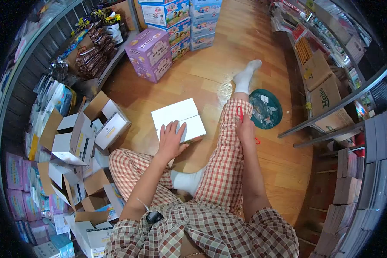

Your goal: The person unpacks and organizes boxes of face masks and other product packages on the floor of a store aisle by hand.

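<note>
A closed white cardboard box (pixel 180 112) sits on the floor between my bent left leg and my outstretched right leg, a seam running across its top. My left hand (pixel 171 136) lies flat on the near part of that top, fingers stretched out. Over my right shin, my right hand (pixel 245 129) is closed round a thin red cord-like thing (pixel 239 112). A narrow loop of it sticks out past the fingers, and another red bit shows on the hand's right side. The part within the grip is hidden.
Opened cardboard boxes (pixel 75 142) crowd my left side beside a shelf. A round green tub (pixel 276 112) with plastic scraps stands right of my foot. Purple cartons (pixel 149 53) and stacked blue cartons (pixel 202 26) stand ahead. Metal shelving (pixel 335 107) lines the right.
</note>
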A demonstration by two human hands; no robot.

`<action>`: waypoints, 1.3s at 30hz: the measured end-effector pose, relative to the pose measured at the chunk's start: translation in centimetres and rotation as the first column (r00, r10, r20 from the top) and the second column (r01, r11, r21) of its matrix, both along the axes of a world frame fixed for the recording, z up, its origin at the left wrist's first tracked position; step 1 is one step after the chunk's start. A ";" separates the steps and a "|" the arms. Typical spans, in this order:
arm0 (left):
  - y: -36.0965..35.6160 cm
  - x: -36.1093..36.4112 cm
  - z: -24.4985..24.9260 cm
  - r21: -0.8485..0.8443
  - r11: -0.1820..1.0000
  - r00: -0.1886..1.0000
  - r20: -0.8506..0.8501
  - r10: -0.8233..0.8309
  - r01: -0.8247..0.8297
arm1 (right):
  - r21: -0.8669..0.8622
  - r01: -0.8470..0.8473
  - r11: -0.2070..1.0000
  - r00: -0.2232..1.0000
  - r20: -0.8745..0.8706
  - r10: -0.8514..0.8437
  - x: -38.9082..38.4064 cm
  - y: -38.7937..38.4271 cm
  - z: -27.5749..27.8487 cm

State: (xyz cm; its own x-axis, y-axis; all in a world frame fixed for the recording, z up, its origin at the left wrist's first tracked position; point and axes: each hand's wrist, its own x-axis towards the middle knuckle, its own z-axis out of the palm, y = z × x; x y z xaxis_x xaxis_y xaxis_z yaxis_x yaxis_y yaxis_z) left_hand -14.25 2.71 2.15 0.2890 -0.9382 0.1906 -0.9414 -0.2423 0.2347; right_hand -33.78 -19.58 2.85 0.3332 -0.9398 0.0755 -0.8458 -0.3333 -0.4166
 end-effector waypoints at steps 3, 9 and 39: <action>-1.3 0.4 1.5 0.043 0.996 0.994 -0.073 0.077 -0.074 | -0.021 0.034 0.999 0.997 -0.068 -0.035 -0.2 -0.2 -1.6; -2.6 0.8 2.4 0.155 0.977 0.966 -0.194 0.172 -0.143 | -0.051 0.026 0.998 0.989 -0.143 -0.033 0.6 0.1 -3.1; 6.4 6.7 8.5 -0.275 0.961 0.955 0.282 0.091 -0.010 | -0.234 -0.054 0.971 0.999 -0.016 0.051 0.3 1.3 -3.9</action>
State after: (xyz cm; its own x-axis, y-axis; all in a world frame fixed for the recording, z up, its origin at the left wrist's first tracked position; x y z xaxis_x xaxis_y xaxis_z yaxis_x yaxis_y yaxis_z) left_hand -7.60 9.14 10.62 0.2290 -0.8261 0.5149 -0.9662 -0.2574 0.0167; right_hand -33.47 -18.32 -1.01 0.3836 -0.8775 0.2878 -0.8282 -0.4647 -0.3133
